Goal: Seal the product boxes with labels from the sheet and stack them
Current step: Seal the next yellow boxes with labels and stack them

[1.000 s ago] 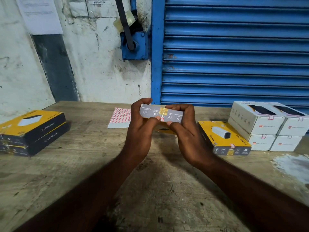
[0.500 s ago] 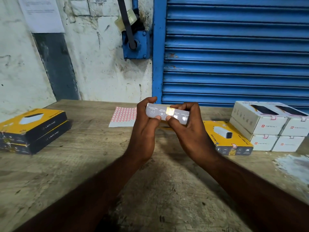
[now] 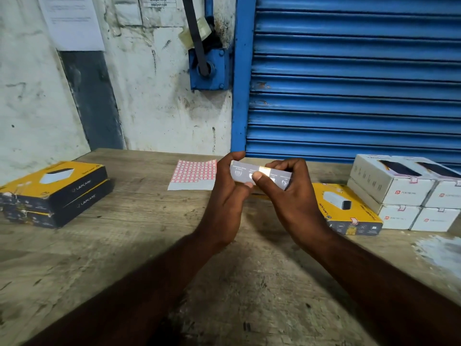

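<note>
one product box (image 3: 278,176) is held above the middle of the wooden surface (image 3: 124,245), pinched by two hands: the left hand (image 3: 224,193) curls round its left end, and the right hand (image 3: 294,196) presses a thumb on its grey side. one label sheet (image 3: 192,174) lies just behind. two yellow-black boxes (image 3: 55,191) sit stacked at left; one yellow box (image 3: 346,211) and four white boxes (image 3: 399,191), two on two, at right.
</note>
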`<control>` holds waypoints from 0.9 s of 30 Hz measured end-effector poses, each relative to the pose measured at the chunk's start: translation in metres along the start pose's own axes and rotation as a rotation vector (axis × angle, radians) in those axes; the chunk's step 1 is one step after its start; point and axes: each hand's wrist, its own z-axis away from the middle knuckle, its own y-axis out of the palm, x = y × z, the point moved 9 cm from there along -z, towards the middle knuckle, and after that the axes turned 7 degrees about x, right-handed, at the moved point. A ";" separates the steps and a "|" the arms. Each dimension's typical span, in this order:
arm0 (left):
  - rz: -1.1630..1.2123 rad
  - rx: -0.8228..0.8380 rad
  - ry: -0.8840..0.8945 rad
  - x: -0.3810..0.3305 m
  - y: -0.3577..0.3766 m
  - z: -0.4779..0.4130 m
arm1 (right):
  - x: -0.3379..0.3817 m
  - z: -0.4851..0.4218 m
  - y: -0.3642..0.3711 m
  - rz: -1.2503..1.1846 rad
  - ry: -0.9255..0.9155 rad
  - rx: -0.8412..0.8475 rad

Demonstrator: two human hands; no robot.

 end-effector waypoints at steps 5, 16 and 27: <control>0.051 0.014 -0.030 0.007 0.001 -0.001 | -0.004 0.000 0.001 -0.012 0.040 0.016; -0.026 -0.097 -0.027 0.001 -0.006 -0.001 | 0.003 0.005 0.012 -0.138 0.092 0.130; -0.026 -0.083 -0.058 0.006 -0.010 -0.001 | 0.001 0.002 0.011 -0.038 0.056 0.166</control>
